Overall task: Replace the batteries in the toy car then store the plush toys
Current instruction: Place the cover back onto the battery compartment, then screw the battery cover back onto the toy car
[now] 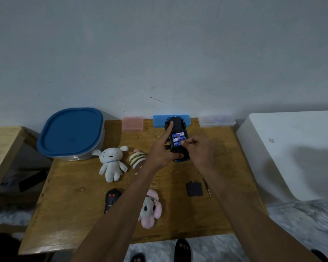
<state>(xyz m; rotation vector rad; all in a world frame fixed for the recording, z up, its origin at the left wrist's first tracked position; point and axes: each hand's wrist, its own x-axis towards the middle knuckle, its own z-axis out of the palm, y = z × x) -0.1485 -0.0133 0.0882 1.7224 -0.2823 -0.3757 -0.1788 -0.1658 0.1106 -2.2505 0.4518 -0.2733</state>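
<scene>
The black toy car point(175, 127) lies upside down near the back of the wooden table point(80, 214), its battery bay uncovered. Three blue batteries point(177, 139) sit in the bay. My left hand point(162, 150) grips the car's left side, with the index finger stretched along it. My right hand point(201, 151) pinches the nearest battery at its right end. The black battery cover point(194, 189) lies on the table, with a thin screwdriver point(206, 188) beside it. A white plush point(112, 163), a striped plush point(137, 158) and a pink plush point(150, 208) lie on the table.
A container with a blue lid point(71, 132) stands at the back left. Pink point(133, 123), blue point(159, 121) and clear point(217, 121) small boxes line the wall. A black remote point(112, 200) lies by my left forearm. A white cabinet point(292, 152) is on the right.
</scene>
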